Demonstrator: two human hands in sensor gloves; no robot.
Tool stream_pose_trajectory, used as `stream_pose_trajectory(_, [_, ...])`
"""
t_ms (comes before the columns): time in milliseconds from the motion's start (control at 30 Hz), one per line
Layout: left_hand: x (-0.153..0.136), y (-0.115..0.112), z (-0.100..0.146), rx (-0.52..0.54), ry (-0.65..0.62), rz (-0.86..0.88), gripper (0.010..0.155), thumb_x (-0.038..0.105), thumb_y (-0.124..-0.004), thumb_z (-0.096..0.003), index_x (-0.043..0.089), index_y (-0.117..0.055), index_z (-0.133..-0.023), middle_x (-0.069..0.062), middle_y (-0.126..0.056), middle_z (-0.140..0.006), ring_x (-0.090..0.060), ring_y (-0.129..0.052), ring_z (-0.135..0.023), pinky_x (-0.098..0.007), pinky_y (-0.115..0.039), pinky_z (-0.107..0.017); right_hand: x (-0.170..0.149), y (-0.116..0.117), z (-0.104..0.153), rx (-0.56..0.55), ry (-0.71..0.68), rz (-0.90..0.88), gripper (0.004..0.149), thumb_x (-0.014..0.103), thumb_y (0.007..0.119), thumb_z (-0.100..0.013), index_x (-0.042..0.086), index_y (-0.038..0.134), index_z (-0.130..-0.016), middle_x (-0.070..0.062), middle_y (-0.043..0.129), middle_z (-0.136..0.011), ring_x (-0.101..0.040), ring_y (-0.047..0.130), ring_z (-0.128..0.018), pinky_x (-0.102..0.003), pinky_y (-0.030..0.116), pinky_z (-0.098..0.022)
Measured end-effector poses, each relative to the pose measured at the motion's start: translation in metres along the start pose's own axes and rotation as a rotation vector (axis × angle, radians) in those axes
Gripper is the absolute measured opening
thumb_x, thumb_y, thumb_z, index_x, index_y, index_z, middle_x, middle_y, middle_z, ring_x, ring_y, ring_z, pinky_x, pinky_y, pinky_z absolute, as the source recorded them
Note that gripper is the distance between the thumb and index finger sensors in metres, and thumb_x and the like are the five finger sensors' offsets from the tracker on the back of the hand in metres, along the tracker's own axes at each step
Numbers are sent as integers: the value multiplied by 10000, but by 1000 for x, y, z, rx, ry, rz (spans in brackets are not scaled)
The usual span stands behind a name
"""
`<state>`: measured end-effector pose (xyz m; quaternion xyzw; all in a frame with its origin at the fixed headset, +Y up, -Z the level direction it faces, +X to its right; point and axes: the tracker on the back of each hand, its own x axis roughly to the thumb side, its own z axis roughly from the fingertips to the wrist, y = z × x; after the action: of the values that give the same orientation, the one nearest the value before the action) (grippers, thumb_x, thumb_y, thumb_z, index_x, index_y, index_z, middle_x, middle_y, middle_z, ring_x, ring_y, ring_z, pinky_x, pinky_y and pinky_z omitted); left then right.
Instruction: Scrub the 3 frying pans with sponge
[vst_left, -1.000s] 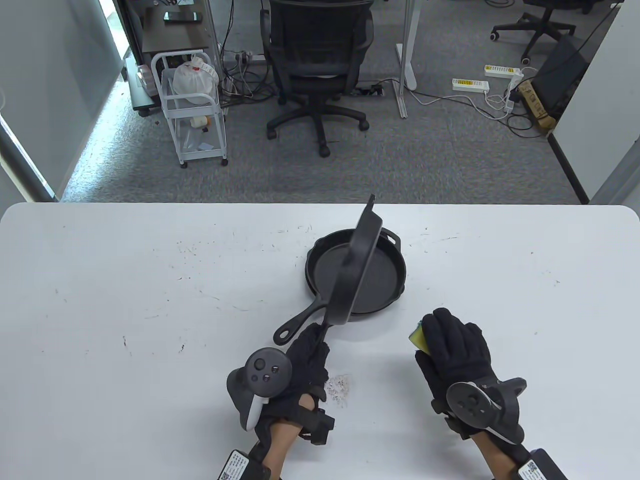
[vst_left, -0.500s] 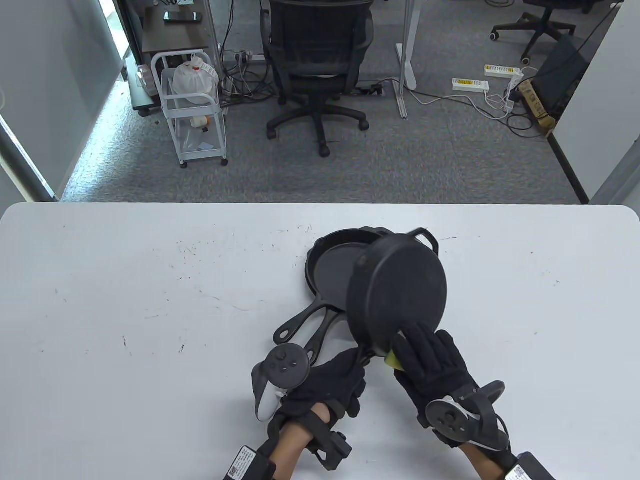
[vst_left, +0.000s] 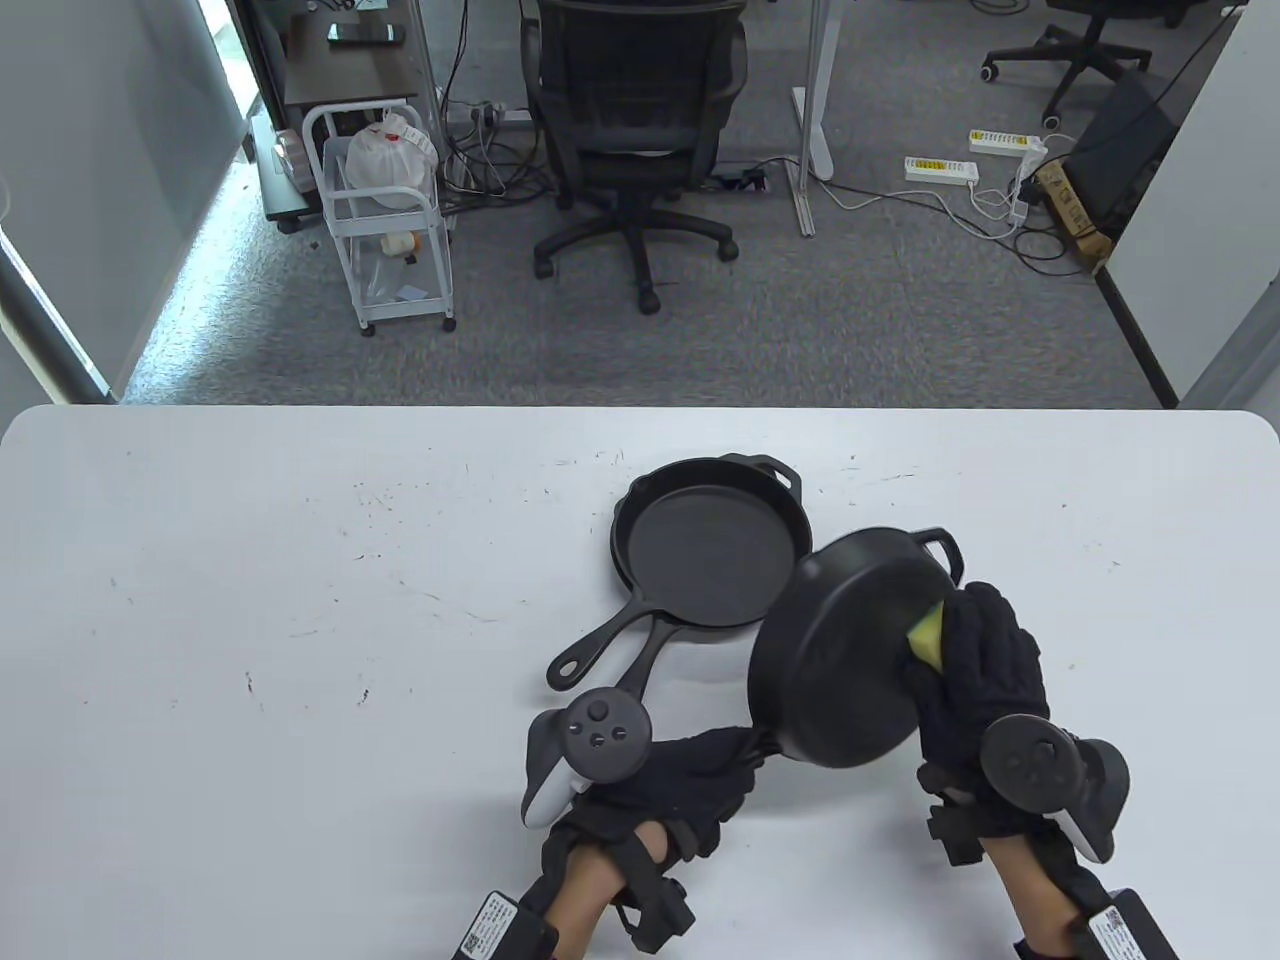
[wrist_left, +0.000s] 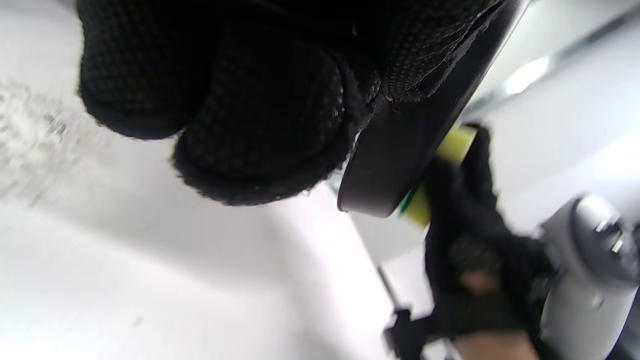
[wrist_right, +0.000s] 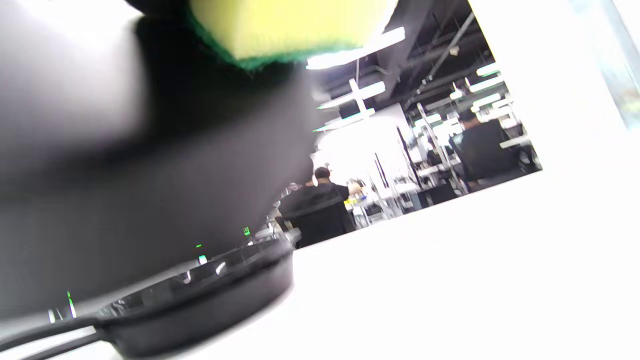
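Two black cast-iron pans (vst_left: 710, 540) lie nested on the white table (vst_left: 250, 600), their handles (vst_left: 590, 650) pointing toward me. My left hand (vst_left: 720, 765) grips the handle of a third pan (vst_left: 830, 670), held tilted off the table with its underside facing up. My right hand (vst_left: 975, 625) holds a yellow-green sponge (vst_left: 928, 635) against that underside near its right edge. In the left wrist view my curled fingers (wrist_left: 260, 100) sit by the pan's rim (wrist_left: 400, 165), with the sponge (wrist_left: 450, 145) behind. The right wrist view shows the sponge (wrist_right: 290, 25) on the dark pan (wrist_right: 150, 175).
A black office chair (vst_left: 635, 130) and a white wire cart (vst_left: 385, 210) stand on the carpet beyond the table's far edge. Power strips and cables (vst_left: 980, 170) lie on the floor at the right. People are seen far off in the right wrist view.
The held pan turned from on edge to underside-up and moved right and nearer to me. My right hand carried the sponge from the table onto that underside, toward its right edge.
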<state>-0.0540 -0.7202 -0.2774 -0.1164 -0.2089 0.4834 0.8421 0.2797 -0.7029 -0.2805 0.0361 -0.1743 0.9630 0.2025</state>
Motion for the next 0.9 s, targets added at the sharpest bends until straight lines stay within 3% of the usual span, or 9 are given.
stream_pose_trajectory(100, [-4,6,4,83,16,101,569,403,-838,-471,165,-864,-986,-23,-1092,-579,-127,-1147,-215,-403,-995,-305,12,14,3,43,-80,26,699,512,662,-453,450,283,-1037,73,338,-1169,-220,471,-1088,-506,452,-767])
stream_pose_trajectory(200, [-11,2,2,87,45,178,567,397,-839,-468,143,-874,-974,-32,-1096,-564,-133,-1146,-201,-409,-995,-294,44,24,17,1,-248,120,692,507,663,-451,449,294,-1034,78,347,-1165,-209,487,-1083,-495,475,-764])
stream_pose_trajectory(367, [-7,-7,-1,7,47,12,563,394,-847,-464,136,-886,-963,-35,-1101,-551,-135,-1147,-185,-410,-997,-281,86,20,36,-78,-418,200,690,520,652,-447,475,279,-1026,109,329,-1165,-180,471,-1090,-479,470,-771])
stream_pose_trajectory(500, [5,-13,-3,-57,8,-122,557,402,-881,-453,138,-912,-943,-31,-1115,-530,-134,-1155,-168,-408,-1004,-270,78,5,35,-103,-392,125,696,533,649,-444,482,273,-1027,115,317,-1169,-184,439,-1096,-492,448,-776])
stream_pose_trajectory(667, [8,-12,-3,-101,-31,-158,555,401,-897,-445,143,-926,-935,-36,-1119,-528,-137,-1158,-172,-409,-1005,-273,38,-12,15,-93,-174,-43,705,531,649,-448,475,259,-1032,94,299,-1171,-197,400,-1102,-510,425,-776])
stream_pose_trajectory(800, [6,-2,0,1,-34,-81,556,398,-888,-445,138,-923,-934,-39,-1118,-529,-143,-1154,-180,-417,-1000,-278,16,0,6,-34,-64,-44,712,520,658,-453,461,249,-1033,76,294,-1170,-223,419,-1096,-518,439,-768])
stream_pose_trajectory(900, [3,6,4,103,-15,6,554,399,-869,-458,136,-901,-945,-34,-1105,-543,-138,-1147,-184,-415,-996,-285,23,16,8,12,-130,38,708,514,660,-453,456,264,-1036,77,308,-1169,-216,430,-1095,-514,450,-766])
